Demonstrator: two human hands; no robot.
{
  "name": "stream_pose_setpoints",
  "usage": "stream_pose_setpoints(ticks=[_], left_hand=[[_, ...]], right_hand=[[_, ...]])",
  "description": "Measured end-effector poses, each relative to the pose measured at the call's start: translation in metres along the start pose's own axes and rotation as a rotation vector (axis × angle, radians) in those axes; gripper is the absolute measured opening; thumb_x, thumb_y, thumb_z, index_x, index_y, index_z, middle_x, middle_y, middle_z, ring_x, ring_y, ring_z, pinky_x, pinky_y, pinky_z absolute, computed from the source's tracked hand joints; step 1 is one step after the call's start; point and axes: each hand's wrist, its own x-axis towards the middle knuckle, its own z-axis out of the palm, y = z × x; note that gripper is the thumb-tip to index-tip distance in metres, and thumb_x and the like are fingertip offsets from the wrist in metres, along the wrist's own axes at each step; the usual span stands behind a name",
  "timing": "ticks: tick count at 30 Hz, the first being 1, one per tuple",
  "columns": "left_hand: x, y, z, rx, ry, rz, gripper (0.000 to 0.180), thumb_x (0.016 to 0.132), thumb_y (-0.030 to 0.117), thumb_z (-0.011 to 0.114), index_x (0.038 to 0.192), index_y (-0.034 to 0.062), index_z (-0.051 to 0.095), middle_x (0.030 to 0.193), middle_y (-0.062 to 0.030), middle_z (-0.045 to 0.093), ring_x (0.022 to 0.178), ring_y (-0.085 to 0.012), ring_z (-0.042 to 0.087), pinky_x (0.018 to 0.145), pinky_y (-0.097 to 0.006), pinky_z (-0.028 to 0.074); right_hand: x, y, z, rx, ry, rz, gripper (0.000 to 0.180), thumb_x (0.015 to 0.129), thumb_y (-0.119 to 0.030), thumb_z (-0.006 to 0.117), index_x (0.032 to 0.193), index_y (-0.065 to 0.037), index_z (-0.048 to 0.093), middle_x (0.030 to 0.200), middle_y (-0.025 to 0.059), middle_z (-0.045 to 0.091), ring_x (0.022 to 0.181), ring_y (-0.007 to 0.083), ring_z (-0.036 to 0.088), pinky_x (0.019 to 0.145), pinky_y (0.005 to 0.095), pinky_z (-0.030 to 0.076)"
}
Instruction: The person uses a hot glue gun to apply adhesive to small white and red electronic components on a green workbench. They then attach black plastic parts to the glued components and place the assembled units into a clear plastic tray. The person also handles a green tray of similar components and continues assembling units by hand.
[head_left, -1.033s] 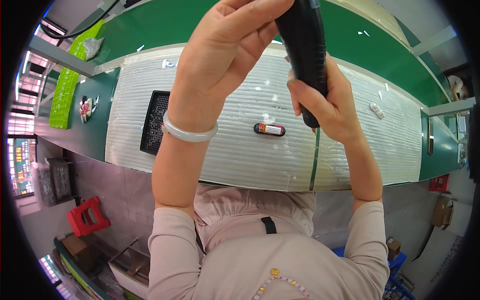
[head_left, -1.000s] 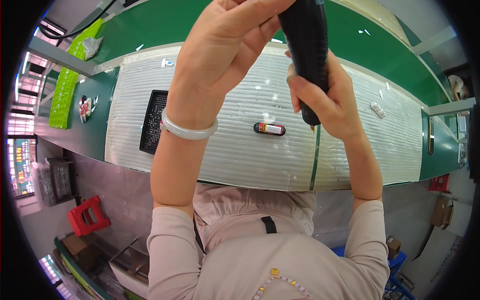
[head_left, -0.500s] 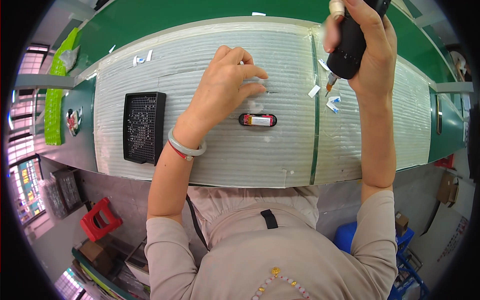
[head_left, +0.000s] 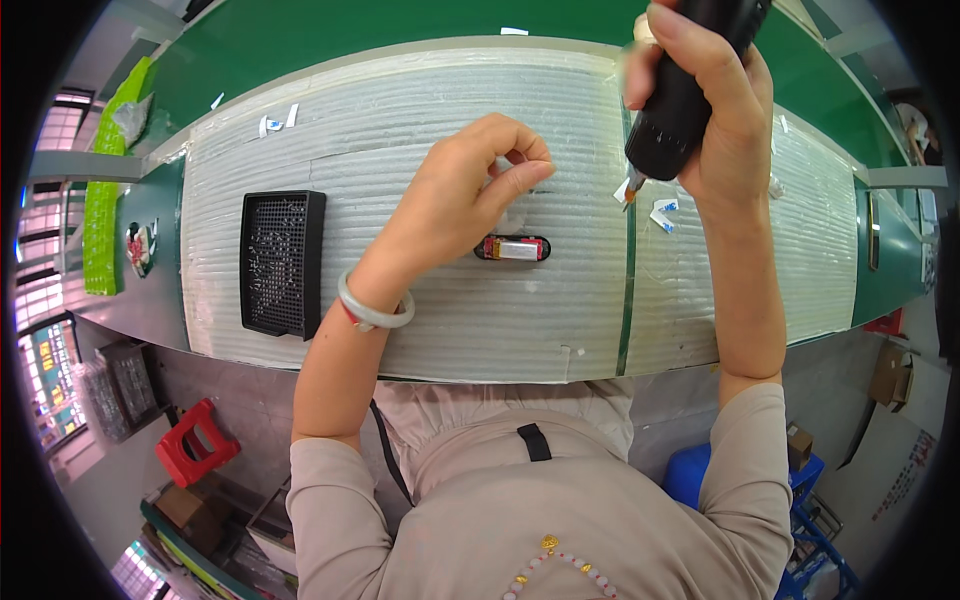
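My right hand [head_left: 725,130] grips a black electric screwdriver [head_left: 668,125] at the upper right, its thin bit tilted down to the left above the mat. My left hand [head_left: 460,185] hovers over the middle of the mat, thumb and forefinger pinched together. Whatever sits between those fingertips is too small to make out. Just below that hand lies a small oval black casing [head_left: 513,248], with a silver battery and red parts showing inside. To the left is a black tray [head_left: 312,265] with a perforated grid, holding many tiny shiny pieces.
A ribbed whitish foam mat [head_left: 480,330] covers much of the green table [head_left: 330,55]. White and blue paper scraps [head_left: 663,215] lie near the dark seam at right. A bright green strip [head_left: 102,220] runs along the far left; a red stool [head_left: 198,440] stands below.
The screwdriver has moved left and slightly down, its bit nearer the seam. My left hand has shifted a little right, and its thumb and forefinger have come together.
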Motion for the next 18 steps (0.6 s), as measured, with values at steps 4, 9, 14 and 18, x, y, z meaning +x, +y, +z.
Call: stream_pose_setpoints(ticks=[4,9,14,18], left_hand=[[-0.010,0.027,0.001,-0.787,-0.026,-0.279,0.007,0.089,0.007,0.058,0.085,0.0027,0.061,0.086,-0.0063,0.064,0.074,-0.0097,0.057,0.070,-0.024,0.048],[-0.014,0.022,0.017,-1.093,-0.030,-0.406,0.007,0.086,0.006,0.061,0.092,0.0039,0.061,0.083,-0.0067,0.064,0.071,-0.0124,0.057,0.064,-0.024,0.047],[-0.019,0.017,0.017,-1.317,-0.161,-0.383,0.026,0.084,0.007,0.065,0.109,0.0035,0.057,0.090,-0.0101,0.068,0.079,-0.0131,0.065,0.071,-0.024,0.053],[-0.021,0.015,0.018,-1.375,-0.193,-0.368,0.031,0.084,0.008,0.065,0.113,0.0039,0.055,0.091,-0.0106,0.068,0.080,-0.0137,0.066,0.072,-0.024,0.054]], right_hand=[[-0.008,-0.018,-0.005,0.076,-0.113,-0.011,0.023,0.087,-0.016,0.052,0.105,-0.001,0.048,0.075,0.0053,0.052,0.056,0.0119,0.051,0.053,0.0245,0.040],[-0.008,-0.040,-0.006,0.217,-0.182,-0.130,0.019,0.087,-0.014,0.049,0.102,-0.003,0.046,0.075,0.0040,0.048,0.059,0.0111,0.048,0.055,0.0254,0.039],[-0.006,-0.047,0.008,0.263,-0.142,-0.162,0.018,0.087,-0.014,0.050,0.101,-0.004,0.047,0.075,0.0035,0.048,0.058,0.0111,0.048,0.055,0.0256,0.039],[-0.012,-0.044,0.018,0.291,-0.091,-0.172,0.018,0.087,-0.016,0.051,0.100,-0.004,0.048,0.073,0.0035,0.049,0.057,0.0110,0.047,0.054,0.0260,0.039]])
